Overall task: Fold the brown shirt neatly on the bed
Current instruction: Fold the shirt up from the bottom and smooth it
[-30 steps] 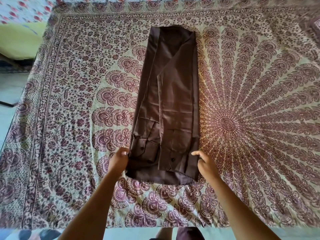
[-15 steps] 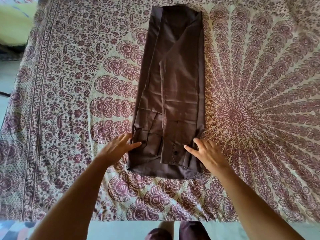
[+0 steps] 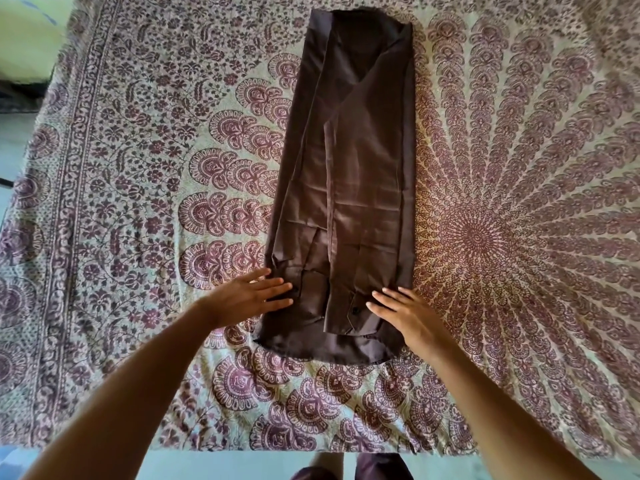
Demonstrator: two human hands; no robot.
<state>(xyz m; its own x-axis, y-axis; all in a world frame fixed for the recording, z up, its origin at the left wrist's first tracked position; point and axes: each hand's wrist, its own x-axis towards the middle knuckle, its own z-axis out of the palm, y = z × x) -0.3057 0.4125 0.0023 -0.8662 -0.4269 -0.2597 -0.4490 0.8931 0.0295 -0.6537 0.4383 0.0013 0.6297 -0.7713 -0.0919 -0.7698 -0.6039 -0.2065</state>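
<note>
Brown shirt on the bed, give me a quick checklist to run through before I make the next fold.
1. The shirt is folded into a long strip, sides in: ok.
2. The left hand and right hand are at the near end, one per side: ok.
3. Grip on the cloth: not ok, both hands lie flat with straight fingers.
4. The near hem is even: not ok, the bottom layer sticks out past the top ones.
5. Cloth smooth: not ok, creases by the left hand.
6. The bed lies flat around the shirt: ok.
</note>
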